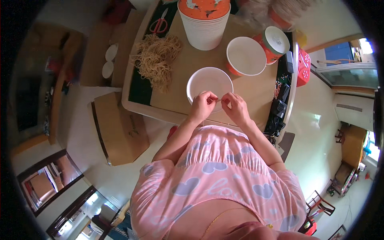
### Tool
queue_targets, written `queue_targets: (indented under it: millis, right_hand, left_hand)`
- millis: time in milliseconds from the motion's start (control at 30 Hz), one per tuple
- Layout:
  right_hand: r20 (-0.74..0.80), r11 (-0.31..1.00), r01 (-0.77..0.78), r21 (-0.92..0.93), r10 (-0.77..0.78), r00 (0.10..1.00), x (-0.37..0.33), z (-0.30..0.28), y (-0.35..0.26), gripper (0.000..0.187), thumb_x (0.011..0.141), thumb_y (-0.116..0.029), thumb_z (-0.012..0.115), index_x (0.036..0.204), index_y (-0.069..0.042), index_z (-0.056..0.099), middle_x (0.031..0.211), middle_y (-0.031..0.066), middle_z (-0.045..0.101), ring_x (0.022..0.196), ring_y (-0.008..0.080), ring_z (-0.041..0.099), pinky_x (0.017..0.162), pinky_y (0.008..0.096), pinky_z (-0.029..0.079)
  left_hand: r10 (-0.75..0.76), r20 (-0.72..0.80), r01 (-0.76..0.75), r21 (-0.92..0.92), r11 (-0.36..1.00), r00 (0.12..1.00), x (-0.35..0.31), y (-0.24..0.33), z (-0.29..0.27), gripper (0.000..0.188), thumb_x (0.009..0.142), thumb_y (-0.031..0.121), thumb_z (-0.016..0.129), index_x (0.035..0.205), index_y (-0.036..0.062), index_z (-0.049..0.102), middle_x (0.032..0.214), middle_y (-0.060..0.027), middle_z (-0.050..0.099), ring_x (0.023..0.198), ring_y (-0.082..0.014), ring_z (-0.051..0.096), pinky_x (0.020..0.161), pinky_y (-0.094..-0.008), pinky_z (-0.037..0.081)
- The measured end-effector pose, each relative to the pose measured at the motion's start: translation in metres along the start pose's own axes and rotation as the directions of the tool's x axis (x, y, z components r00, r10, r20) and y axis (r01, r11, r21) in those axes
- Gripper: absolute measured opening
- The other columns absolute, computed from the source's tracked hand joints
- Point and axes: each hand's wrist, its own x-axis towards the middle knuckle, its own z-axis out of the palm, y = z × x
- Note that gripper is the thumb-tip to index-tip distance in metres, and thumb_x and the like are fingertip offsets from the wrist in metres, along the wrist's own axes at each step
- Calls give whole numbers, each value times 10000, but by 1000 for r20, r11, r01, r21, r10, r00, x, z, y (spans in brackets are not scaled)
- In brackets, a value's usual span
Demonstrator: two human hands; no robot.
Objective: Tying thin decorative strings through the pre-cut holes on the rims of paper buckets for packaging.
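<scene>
Left hand (204,104) and right hand (237,108), center of frame: thumbs and fingertips pinched closed on thin tan strand (218,100) (probably string), over white paper bucket (207,81). Loose pinch could drop strand inside. Tangled twine heap (156,60), upper left of center, might knot if tugged.

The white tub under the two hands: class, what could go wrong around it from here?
The tub stands close to the table edge, so it might get nudged off. The left hand and right hand pinch something thin, which might slip. The heaped string lies loose and could tangle.
</scene>
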Motion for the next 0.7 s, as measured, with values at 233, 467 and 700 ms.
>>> queue_targets:
  millis: [233, 467, 700]
  right_hand:
    - [44, 992, -23, -123, 29, 999, 6, -4, -12, 99, 763, -79, 603, 851, -66, 561, 725, 92, 585, 749, 290, 578, 680, 400, 469]
    - [94, 992, -123, -24, 125, 988, 8, 5, -17, 81, 793, -67, 589, 866, -62, 556, 761, 105, 611, 751, 309, 609, 656, 404, 491]
    - [95, 983, -181, 14, 179, 979, 7, 6, -15, 94, 783, -53, 593, 868, -64, 555, 781, 100, 622, 734, 293, 621, 634, 386, 498]
  left_hand:
    - [15, 29, -16, 47, 999, 999, -4, -7, -4, 50, 789, 9, 650, 815, -4, 610, 799, -91, 622, 691, -163, 640, 624, -272, 509]
    - [-14, 20, 12, 93, 996, 1000, -4, 2, -16, 64, 784, 11, 655, 807, -13, 600, 797, -110, 623, 707, -185, 641, 631, -291, 509]
    - [-72, 34, 69, 73, 995, 997, -4, 8, -23, 63, 786, 13, 645, 822, -10, 599, 796, -116, 641, 731, -200, 647, 647, -307, 508]
